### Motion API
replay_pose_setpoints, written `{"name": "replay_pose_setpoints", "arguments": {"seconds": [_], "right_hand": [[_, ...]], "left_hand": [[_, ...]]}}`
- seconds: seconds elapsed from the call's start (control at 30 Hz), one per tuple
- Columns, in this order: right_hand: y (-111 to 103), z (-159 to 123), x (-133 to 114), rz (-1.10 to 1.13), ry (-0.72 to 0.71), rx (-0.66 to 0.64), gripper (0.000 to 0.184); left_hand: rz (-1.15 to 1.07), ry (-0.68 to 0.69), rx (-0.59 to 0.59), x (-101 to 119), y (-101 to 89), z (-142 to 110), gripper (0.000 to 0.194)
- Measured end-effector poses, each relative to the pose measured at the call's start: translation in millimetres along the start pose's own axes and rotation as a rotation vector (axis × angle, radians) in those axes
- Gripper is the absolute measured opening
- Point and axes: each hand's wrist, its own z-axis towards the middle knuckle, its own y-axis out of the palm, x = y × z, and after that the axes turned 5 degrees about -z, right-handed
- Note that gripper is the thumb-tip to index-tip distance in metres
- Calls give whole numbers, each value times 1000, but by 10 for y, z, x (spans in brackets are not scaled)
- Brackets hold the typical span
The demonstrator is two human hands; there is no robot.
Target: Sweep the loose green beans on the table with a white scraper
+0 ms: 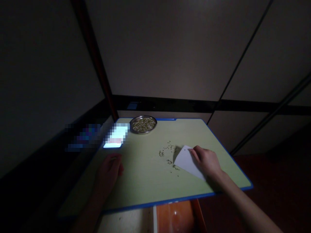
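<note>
My right hand (206,160) is closed on a stiff white card (188,163), held at a slant over the table with its far edge near some scattered seeds. The small greenish seeds or beans (169,161) lie in a loose patch just left of the card. A few dark specks show on the card near its top corner. My left hand (109,168) rests at the left of the table, fingers curled in, with nothing visible in it. A round metal plate (155,126) at the back left holds many more of these seeds.
A lit screen (116,137), partly blurred, stands at the left edge of the table. The pale green tabletop (145,181) has a blue rim. Below its front edge is an orange surface (175,216). Cabinet panels (165,58) rise behind; the room is dim.
</note>
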Motion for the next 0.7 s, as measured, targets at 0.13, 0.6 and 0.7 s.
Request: {"name": "replay_pose_setpoints", "arguments": {"seconds": [0.13, 0.6, 0.7], "right_hand": [[-7, 12, -47, -17, -64, -8, 47], [-49, -58, -54, 7, -133, -3, 46], [-61, -84, -41, 24, -137, 0, 47]], "left_hand": [[5, 3, -53, -14, -9, 8, 30], [-6, -3, -40, -2, -19, -2, 27], [1, 5, -51, -27, -22, 8, 27]]}}
